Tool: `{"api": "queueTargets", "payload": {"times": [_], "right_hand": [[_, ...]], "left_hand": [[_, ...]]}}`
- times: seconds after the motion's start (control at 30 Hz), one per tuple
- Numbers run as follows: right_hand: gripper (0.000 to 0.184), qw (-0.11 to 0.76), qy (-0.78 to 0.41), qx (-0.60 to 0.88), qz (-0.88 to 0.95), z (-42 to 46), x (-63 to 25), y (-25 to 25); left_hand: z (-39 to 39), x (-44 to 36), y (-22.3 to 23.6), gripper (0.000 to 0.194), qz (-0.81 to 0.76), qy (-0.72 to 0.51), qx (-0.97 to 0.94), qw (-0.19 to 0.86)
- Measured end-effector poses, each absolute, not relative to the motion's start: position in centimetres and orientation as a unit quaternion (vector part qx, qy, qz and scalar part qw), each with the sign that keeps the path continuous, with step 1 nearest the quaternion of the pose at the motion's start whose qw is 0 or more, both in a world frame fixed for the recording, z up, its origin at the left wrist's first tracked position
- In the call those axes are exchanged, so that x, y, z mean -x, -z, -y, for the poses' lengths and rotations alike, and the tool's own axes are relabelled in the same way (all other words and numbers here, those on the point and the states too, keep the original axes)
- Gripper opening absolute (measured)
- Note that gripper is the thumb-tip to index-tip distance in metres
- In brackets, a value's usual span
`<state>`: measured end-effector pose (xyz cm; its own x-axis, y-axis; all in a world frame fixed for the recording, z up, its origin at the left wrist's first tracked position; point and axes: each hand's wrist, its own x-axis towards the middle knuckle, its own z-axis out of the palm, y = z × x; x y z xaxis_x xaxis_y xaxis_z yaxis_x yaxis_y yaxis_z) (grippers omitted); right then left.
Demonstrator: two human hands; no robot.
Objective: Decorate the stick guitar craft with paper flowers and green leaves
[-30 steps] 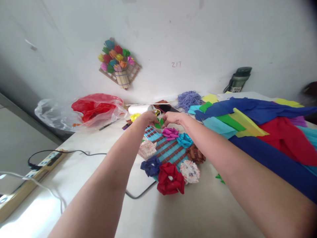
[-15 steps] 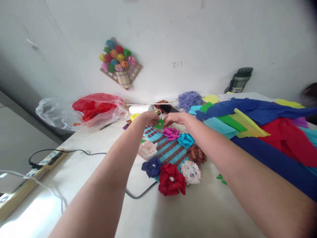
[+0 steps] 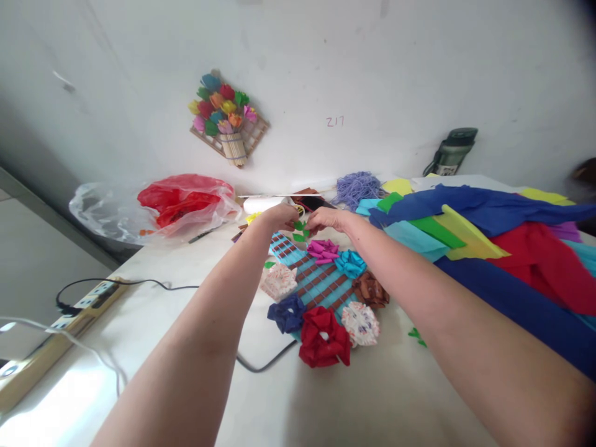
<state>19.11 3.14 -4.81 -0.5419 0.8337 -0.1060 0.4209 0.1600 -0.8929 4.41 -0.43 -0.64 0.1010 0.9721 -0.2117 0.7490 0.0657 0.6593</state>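
My left hand [image 3: 282, 216] and my right hand [image 3: 324, 220] meet over the far end of a woven blue-and-brown panel [image 3: 321, 282]. Between their fingertips is a small green paper leaf sprig [image 3: 300, 231], pinched from both sides. Around the panel's edge sit paper flowers: a magenta one [image 3: 323, 251] just below my right hand, then a turquoise one [image 3: 351, 264], a brown one [image 3: 371, 290], a red one [image 3: 325, 336], a navy one [image 3: 287, 313] and pale speckled ones [image 3: 278, 281]. Another green leaf piece [image 3: 417, 336] lies beside my right forearm.
Coloured paper sheets [image 3: 470, 230] are heaped at the right, near purple shredded strands [image 3: 357, 189]. A plastic bag with red material [image 3: 186, 202] lies at the back left. A power strip [image 3: 88, 304] with cables runs along the left edge. A bottle [image 3: 451, 152] stands by the wall.
The green leaf sprig has turned and shifted slightly between my fingers. Both hands stay in nearly the same place; the whole view has shifted a little.
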Motion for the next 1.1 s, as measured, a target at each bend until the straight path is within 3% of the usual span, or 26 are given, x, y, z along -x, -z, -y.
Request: {"api": "queueTargets", "payload": {"times": [0.2, 0.4, 0.63, 0.83, 0.97, 1.1], "right_hand": [[0.012, 0.215, -0.483, 0.423, 0.736, -3.6, -19.3, 5.1], [0.009, 0.217, -0.487, 0.419, 0.735, -3.6, -19.4, 5.0], [0.017, 0.241, -0.468, 0.439, 0.728, -1.9, -19.2, 4.0], [0.015, 0.237, -0.451, 0.465, 0.724, -0.9, -18.7, 3.7], [0.016, 0.228, -0.462, 0.462, 0.722, -1.4, -18.4, 4.1], [0.018, 0.235, -0.475, 0.461, 0.712, -1.3, -18.2, 4.3]], "left_hand": [[0.6, -4.7, 0.9, 0.037, -0.648, -0.243, -0.597, 0.405], [-0.4, -3.5, 1.2, 0.028, -0.616, -0.301, -0.605, 0.405], [0.5, -1.5, -0.4, 0.043, -0.567, -0.497, -0.514, 0.408], [4.0, 0.4, -0.7, 0.038, -0.539, -0.578, -0.484, 0.375], [4.5, 1.5, 0.6, 0.038, -0.555, -0.573, -0.484, 0.360], [3.2, 1.0, 1.5, 0.043, -0.606, -0.466, -0.565, 0.309]]}}
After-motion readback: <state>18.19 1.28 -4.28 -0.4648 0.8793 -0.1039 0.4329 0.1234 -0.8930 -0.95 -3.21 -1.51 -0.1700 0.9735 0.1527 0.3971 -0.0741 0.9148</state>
